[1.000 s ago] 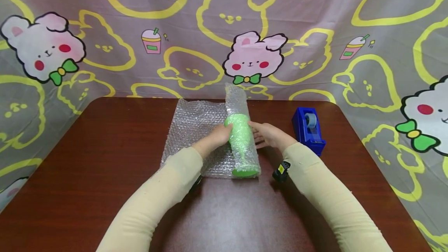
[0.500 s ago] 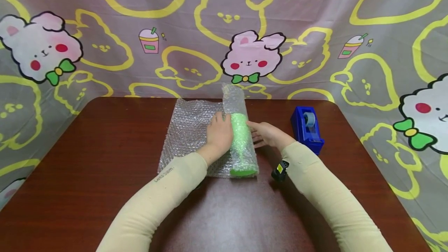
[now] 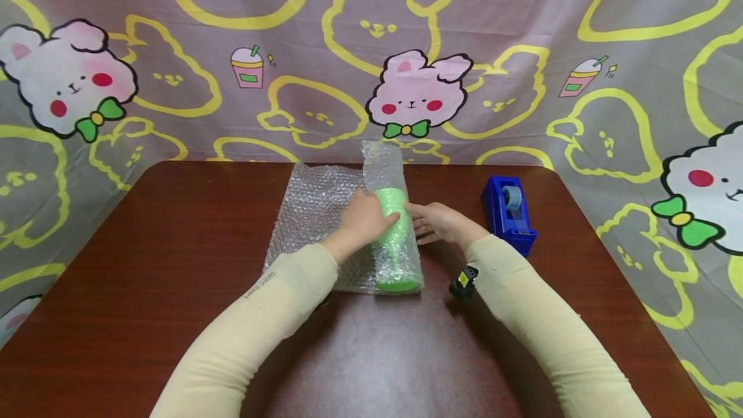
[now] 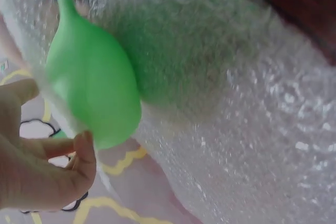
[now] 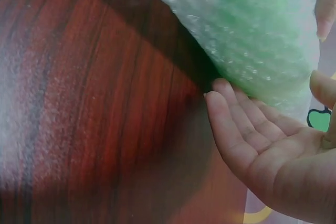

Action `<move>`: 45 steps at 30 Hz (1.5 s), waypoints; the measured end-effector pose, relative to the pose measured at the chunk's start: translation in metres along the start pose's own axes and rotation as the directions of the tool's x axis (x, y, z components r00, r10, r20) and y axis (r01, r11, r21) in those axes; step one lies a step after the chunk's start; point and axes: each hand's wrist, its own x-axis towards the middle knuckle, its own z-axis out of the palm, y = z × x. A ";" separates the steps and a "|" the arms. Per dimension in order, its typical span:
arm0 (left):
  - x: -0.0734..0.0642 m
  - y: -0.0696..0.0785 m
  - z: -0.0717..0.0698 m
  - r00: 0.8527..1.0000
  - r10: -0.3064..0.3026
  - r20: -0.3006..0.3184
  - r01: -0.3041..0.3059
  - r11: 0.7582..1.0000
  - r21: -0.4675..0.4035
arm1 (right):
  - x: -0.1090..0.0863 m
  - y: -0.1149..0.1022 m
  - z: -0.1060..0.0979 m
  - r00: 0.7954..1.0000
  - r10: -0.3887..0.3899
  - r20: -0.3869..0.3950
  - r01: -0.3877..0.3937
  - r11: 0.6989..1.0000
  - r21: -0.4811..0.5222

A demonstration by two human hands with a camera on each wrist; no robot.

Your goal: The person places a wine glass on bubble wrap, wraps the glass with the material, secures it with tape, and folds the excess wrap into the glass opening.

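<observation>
A green goblet (image 4: 94, 85) lies on its side on the bubble wrap (image 3: 316, 211), partly rolled in it, its foot toward the table's front. My left hand (image 3: 362, 218) pinches the edge of the flap over the goblet's bowl; in the left wrist view, its curled fingertips (image 4: 84, 142) meet that edge. At the roll's right side is my right hand (image 3: 444, 221). Its fingers lie nearly straight, tips against the bottom of the wrap in the right wrist view, with the thumb near the wrap's upper side.
A blue tape dispenser (image 3: 511, 215) with a roll of clear tape stands right of my right hand on the brown table (image 3: 145, 263). A patterned cloth (image 3: 302, 50) hangs behind the table.
My left hand moved off the goblet's side onto the wrap, then its thumb came over the roll. The wrapped goblet has shifted slightly left. My right hand stays beside it.
</observation>
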 end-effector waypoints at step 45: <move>0.011 -0.033 -0.018 0.962 -0.021 0.272 0.147 0.881 -0.451 | 0.002 -0.008 0.015 0.996 -0.045 0.077 0.049 0.998 -0.039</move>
